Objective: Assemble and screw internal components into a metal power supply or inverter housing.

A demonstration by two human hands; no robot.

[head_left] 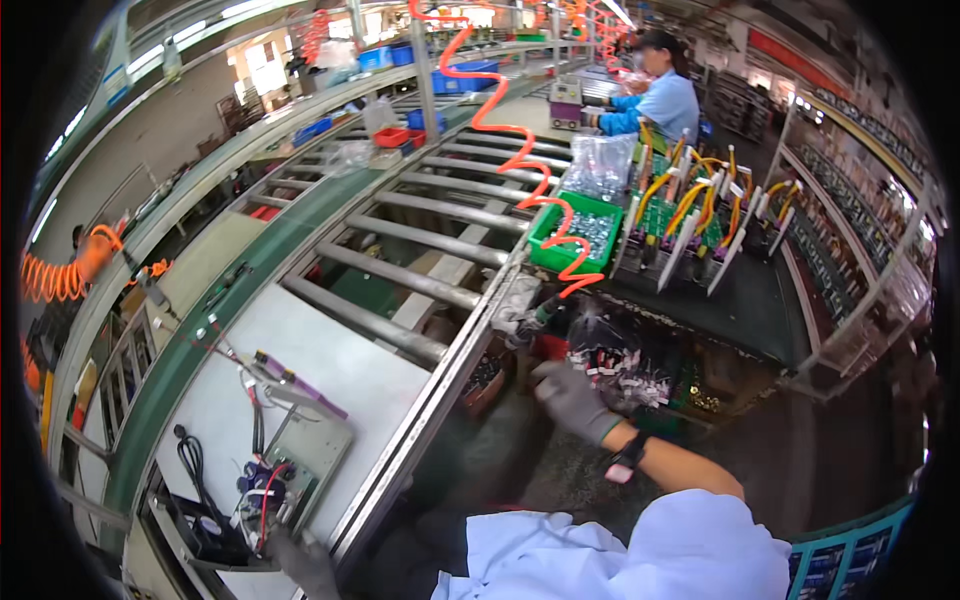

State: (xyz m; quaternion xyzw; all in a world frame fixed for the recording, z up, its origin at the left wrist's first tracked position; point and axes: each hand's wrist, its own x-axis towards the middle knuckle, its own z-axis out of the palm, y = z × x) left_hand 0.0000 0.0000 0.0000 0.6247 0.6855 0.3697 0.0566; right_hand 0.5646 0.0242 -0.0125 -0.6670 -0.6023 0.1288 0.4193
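My left hand [303, 562], in a grey glove, is at the near edge of an open metal unit [312, 450] on a white board [375, 385]. The unit carries a blue-purple coil [262, 482], red and black wires, and a green-and-purple circuit board [300, 385] at its far side. A black power cord [190, 450] lies beside it. My right hand [575, 402], also gloved, hovers left of a plastic bag of small white connectors with leads [625, 375]. Its fingers are bent and blurred; any held thing is hidden. The left fingers are partly hidden and dark.
A roller conveyor [420, 235] runs away from me. An orange coiled air hose [500, 125] hangs down to a driver tool [540, 315]. A green bin of screws [575, 232] stands by upright circuit boards with yellow wires [690, 210]. A co-worker [655, 100] works farther along the line.
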